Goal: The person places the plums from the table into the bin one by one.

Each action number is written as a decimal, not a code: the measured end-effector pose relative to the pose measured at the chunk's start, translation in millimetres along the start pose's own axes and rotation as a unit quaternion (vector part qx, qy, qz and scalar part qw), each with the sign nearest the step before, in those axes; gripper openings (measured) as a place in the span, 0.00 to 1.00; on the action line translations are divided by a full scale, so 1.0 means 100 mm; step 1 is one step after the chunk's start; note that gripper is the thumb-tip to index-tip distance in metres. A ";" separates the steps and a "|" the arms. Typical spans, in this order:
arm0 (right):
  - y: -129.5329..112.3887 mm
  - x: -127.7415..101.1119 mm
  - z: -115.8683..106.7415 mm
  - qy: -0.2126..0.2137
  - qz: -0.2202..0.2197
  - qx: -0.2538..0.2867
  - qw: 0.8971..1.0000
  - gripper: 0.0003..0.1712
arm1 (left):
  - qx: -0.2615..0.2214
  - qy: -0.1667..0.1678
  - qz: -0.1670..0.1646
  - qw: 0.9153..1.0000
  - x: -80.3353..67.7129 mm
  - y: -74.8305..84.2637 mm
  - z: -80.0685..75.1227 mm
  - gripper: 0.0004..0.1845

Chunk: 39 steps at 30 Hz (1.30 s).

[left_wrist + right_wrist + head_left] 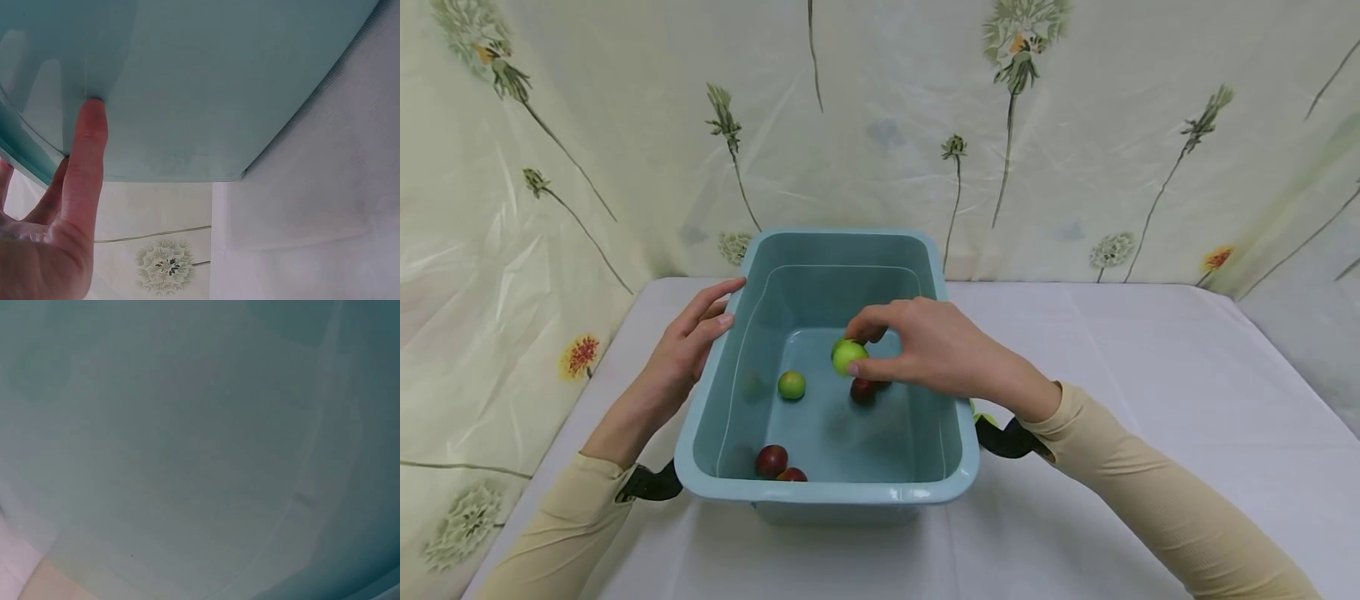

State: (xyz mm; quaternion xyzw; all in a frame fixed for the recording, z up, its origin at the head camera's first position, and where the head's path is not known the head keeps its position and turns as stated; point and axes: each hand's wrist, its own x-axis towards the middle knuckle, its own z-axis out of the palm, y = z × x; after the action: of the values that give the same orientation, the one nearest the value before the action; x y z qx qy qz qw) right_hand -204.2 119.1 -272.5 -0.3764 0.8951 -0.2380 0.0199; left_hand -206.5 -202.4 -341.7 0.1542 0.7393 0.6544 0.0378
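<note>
A light-blue plastic tub (827, 493) holds several small round fruits. Over its middle my right hand (936, 346) pinches a bright green fruit (848, 357) between thumb and fingers; another bit of green shows right behind it. Below that hand lies a dark red fruit (862, 391), with a second one partly hidden by the hand. A yellow-green fruit (792, 385) rests on the tub floor to the left. My left hand (681, 346) touches the tub's left rim from outside, fingers fairly straight; in the left wrist view one fingertip (94, 109) presses the outer wall.
Two more red fruits, one a dark red fruit (771, 461), lie at the tub's near left corner. Green things peek out beside the tub's right side under the right wrist. A white cloth covers the table (1112, 358); a flower-printed sheet (880, 150) hangs behind.
</note>
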 end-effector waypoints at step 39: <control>0.12 -0.25 -0.03 0.189 -0.054 0.073 0.978 0.20 | -0.014 -0.003 0.002 1.000 -0.01 0.02 0.02 0.24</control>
State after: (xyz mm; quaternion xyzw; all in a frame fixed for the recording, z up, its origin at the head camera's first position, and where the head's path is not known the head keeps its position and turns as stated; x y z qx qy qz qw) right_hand -195.0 144.3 -278.4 -0.3700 0.8412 -0.3704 -0.1349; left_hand -204.5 -201.0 -339.8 0.1574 0.7297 0.6641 0.0409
